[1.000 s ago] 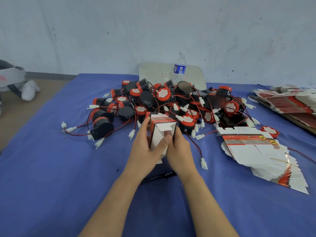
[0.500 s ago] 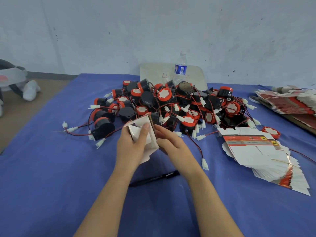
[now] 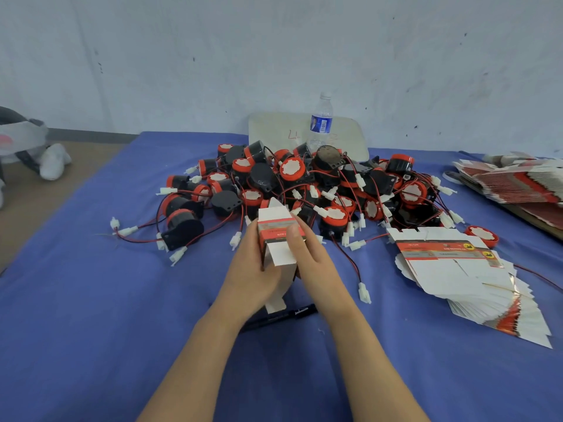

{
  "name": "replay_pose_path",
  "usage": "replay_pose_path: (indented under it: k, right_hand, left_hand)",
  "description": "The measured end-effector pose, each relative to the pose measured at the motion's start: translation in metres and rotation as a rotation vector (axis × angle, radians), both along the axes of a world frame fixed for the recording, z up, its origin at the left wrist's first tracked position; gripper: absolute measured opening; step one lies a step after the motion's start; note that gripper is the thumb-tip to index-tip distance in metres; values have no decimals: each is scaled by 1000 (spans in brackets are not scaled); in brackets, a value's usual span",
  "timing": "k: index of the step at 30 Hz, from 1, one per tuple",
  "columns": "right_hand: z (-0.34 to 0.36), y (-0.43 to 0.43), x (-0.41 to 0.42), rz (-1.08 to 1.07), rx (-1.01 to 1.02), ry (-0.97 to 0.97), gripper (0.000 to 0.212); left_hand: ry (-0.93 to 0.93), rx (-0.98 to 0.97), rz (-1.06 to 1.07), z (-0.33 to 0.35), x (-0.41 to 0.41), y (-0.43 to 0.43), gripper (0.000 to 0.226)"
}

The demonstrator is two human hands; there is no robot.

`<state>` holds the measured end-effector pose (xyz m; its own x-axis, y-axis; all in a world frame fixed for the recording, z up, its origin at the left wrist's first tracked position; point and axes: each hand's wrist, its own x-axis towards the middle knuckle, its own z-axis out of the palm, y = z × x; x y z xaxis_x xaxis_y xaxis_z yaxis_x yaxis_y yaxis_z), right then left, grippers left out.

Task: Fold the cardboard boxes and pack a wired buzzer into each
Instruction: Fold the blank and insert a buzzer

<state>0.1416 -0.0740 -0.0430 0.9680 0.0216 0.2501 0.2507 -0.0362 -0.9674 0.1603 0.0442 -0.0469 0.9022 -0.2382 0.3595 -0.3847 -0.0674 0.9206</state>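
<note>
A small white cardboard box (image 3: 278, 239) with a red band is held upright between both hands, just in front of the buzzer pile. My left hand (image 3: 249, 269) grips its left side and my right hand (image 3: 313, 257) grips its right side, thumb across the red band. Loose flaps stick out at its top and bottom. A heap of black and red wired buzzers (image 3: 304, 190) with white plugs lies behind the box. A fanned stack of flat box blanks (image 3: 463, 278) lies to the right.
A black marker pen (image 3: 280, 315) lies on the blue table cover (image 3: 91, 315) under my wrists. A water bottle (image 3: 320, 123) stands behind the pile against a pale board (image 3: 274, 129). More flat blanks (image 3: 511, 181) are stacked at the far right edge.
The box has been turned in my hands: earlier its white inside faced me, now the red printed band faces me. Both hands have shifted their hold on it.
</note>
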Motion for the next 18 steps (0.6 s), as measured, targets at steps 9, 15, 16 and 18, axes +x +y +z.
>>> replay_pose_path:
  k: [9,15,16,18]
  right_hand:
    - [3,-12,0,-124,-72,-12,47]
    - [-1,-11,2,-301,-159,-71,35]
    - [-1,-10,1,-323,-176,-91,36]
    - [-3,-8,2,-329,-196,-101,29]
  left_hand:
    - [125,63,-287,4,3,14,60]
    - [145,38,-263,4,1,10,49]
    - [128,57,-217,3,1,9,44]
    - [94,86,-182,3,2,8,38]
